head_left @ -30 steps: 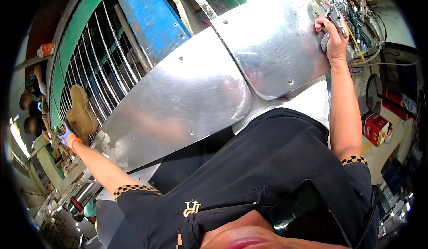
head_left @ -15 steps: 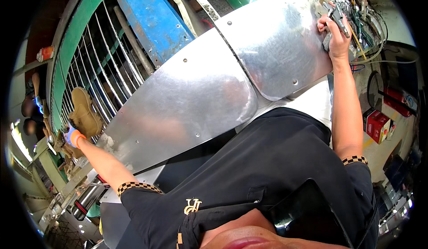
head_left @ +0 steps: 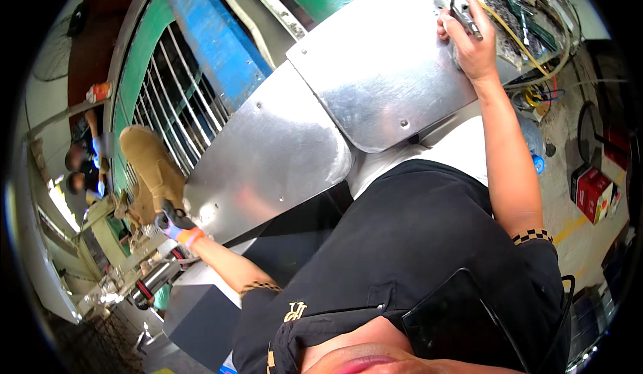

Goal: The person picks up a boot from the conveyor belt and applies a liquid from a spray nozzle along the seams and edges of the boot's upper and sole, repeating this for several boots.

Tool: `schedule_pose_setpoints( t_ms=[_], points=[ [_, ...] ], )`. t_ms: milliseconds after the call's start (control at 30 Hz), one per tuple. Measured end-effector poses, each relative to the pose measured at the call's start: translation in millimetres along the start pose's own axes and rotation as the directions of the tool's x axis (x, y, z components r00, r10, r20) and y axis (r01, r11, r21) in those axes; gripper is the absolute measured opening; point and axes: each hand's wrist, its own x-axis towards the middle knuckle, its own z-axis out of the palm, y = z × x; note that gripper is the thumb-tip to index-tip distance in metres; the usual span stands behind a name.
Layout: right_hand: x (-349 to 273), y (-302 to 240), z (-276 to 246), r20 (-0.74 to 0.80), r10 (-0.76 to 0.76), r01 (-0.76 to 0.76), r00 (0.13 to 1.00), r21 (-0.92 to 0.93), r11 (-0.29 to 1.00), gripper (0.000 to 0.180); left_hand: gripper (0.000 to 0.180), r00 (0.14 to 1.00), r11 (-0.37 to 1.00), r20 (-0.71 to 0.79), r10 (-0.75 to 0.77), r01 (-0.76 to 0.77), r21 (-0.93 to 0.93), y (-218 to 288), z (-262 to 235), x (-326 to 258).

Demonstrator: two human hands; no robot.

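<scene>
My left hand [head_left: 178, 225], in a grey and purple glove with an orange cuff, is closed on the lower end of a tan boot [head_left: 151, 161]. The boot stands tilted beside the metal rack, its rounded end pointing up. Part of another tan boot [head_left: 142, 203] shows behind it. Bare and raised over the far right of the metal-topped bench [head_left: 395, 72], my right hand [head_left: 477, 44] is wrapped round a dark metal hand tool that looks like pliers [head_left: 463, 17]. My palm hides part of its handles.
A green-framed rack of metal bars [head_left: 175, 72] and a blue metal beam [head_left: 218, 45] stand beyond the bench. Loose tools [head_left: 526, 22] and dark scraps lie at its right end. A red box [head_left: 593, 193] sits on the floor at right. Other people [head_left: 86, 166] are at far left.
My left hand and the boot have come closer and to the right in the picture. My right hand, still round the tool, appears further left and up. The whole view has shifted.
</scene>
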Motion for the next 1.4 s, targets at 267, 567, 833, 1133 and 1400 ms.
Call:
schedule_pose_setpoints(
  t_ms=[267,567,833,1133,1400],
  points=[
    [-4,5,-5,0.05,-0.02,0.015,0.999,0.099,0.995,0.04,0.026,0.542,0.811,0.77,-0.336,-0.249,0.529,88,-6,-168],
    [-5,16,-4,0.064,-0.087,0.086,0.994,0.029,0.996,0.039,0.055,0.474,0.578,0.757,0.451,-0.801,0.157,179,97,-159],
    [-42,-41,-40,0.034,-0.215,0.217,0.976,-0.225,0.95,0.04,0.085,0.267,0.191,0.953,0.142,-0.952,0.239,165,213,-139],
    [-56,-23,-86,-0.23,-0.019,-0.015,0.973,-0.146,0.989,0.04,0.067,0.401,0.367,0.828,0.392,-0.893,0.258,208,171,-126],
    [-58,-36,-35,0.226,-0.318,0.369,0.921,-0.238,0.898,0.037,0.064,0.781,0.802,0.201,0.591,-0.542,-0.251,276,110,-110]
  ],
)
